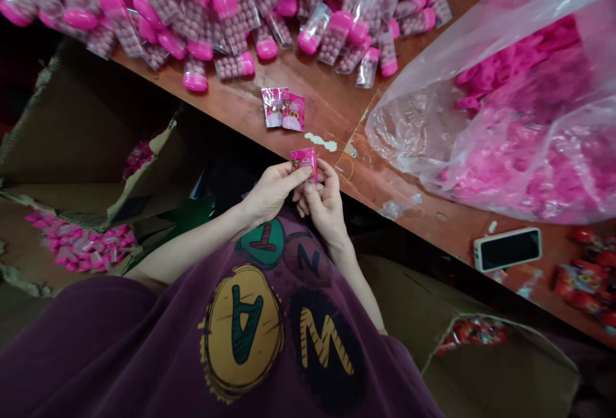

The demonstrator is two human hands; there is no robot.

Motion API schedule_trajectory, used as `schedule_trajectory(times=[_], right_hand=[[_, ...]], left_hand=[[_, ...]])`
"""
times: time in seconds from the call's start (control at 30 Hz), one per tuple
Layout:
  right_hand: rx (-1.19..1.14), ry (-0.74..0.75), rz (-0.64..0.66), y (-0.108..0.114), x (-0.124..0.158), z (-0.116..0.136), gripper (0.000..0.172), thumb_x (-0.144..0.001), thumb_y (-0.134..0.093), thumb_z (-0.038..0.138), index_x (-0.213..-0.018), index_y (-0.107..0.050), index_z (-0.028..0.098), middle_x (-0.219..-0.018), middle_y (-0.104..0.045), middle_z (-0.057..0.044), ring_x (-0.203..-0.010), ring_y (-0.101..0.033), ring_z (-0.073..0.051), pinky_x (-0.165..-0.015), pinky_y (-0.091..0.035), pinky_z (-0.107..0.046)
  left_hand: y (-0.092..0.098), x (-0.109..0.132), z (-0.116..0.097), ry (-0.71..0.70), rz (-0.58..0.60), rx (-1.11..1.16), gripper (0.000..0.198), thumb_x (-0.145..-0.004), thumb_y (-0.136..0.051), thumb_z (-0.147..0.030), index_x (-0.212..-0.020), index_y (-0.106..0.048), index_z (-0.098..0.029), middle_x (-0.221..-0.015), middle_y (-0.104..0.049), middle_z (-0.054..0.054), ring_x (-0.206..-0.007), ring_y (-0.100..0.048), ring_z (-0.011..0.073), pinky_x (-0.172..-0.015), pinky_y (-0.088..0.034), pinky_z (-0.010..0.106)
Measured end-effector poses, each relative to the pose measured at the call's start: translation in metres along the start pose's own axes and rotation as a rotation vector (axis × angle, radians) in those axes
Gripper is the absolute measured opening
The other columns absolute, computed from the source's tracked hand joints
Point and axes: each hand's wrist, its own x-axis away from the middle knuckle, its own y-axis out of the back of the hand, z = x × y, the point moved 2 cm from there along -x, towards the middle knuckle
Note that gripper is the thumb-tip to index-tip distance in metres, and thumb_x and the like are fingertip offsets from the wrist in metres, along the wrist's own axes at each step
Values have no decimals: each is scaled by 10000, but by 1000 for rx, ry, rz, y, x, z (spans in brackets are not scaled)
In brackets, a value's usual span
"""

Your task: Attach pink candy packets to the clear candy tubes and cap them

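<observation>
Both my hands meet just below the table edge, pinching one small pink sachet (pixel 304 161) between them. My left hand (pixel 273 191) grips it with thumb and fingers from the left. My right hand (pixel 323 203) holds it from the right, fingers curled. Two more pink sachets (pixel 283 109) lie side by side on the brown table (pixel 332 106) just beyond my hands. A big heap of clear tubes with pink caps (pixel 231 7), filled with small balls, covers the far side of the table.
A clear plastic bag of pink caps (pixel 520 110) lies at the right. A phone (pixel 507 248) rests near the table edge, red packets (pixel 590 277) beyond it. Cardboard boxes stand at the left (pixel 81 142) and lower right (pixel 481 354), with pink sachets (pixel 81 244) below.
</observation>
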Motion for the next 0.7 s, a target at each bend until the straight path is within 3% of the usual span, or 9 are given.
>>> schedule_trajectory(times=[0.13,0.37,0.47,0.53,0.6,0.7], right_hand=[[11,-13,52,-12,-13,-8,571,-987,-700,539,-1413,-382,331,-723,-599,110,-395,-427,-56,-415,-423,-218],[176,-40,294,-55,-58,-23,545,-1015,-657,509,-1447,-416,279,-751,-607,86,-461,-495,-79,-453,-428,-231],[420,65,431,-83,-86,-14,538,-1013,-657,483,-1455,-455,251,-780,-628,60,-594,-590,-119,-591,-508,-269],[591,188,493,-102,-107,0,487,-1033,-627,453,-1447,-495,236,-807,-652,37,-671,-626,-144,-682,-539,-297],[775,348,469,-120,-132,17,368,-1078,-535,388,-1407,-562,224,-913,-702,-24,-798,-673,-179,-782,-558,-330],[1147,536,345,-147,-172,35,365,-1101,-396,242,-1366,-641,182,-1144,-704,-143,-1063,-676,-266,-924,-540,-398]], left_hand=[[13,5,-7,6,-43,23,461,-776,-910,-532,-821,-674,-139,-594,-576,-28,-464,-560,113,-451,-517,255],[54,20,-33,-110,-285,148,419,-758,-937,-473,-783,-690,-135,-656,-634,0,-534,-550,87,-528,-478,225],[92,33,-56,-246,-425,196,393,-763,-936,-459,-902,-747,-143,-838,-760,65,-720,-679,141,-701,-546,263],[130,49,-76,-394,-601,230,384,-830,-874,-492,-1011,-753,-176,-994,-809,83,-877,-740,185,-854,-575,318],[169,67,-94,-519,-858,285,393,-959,-694,-607,-1013,-717,-218,-1028,-825,42,-898,-747,169,-889,-563,319],[204,77,-104,-464,-1091,331,301,-1058,-556,-523,-968,-615,-242,-953,-836,-12,-920,-760,171,-878,-543,315]])
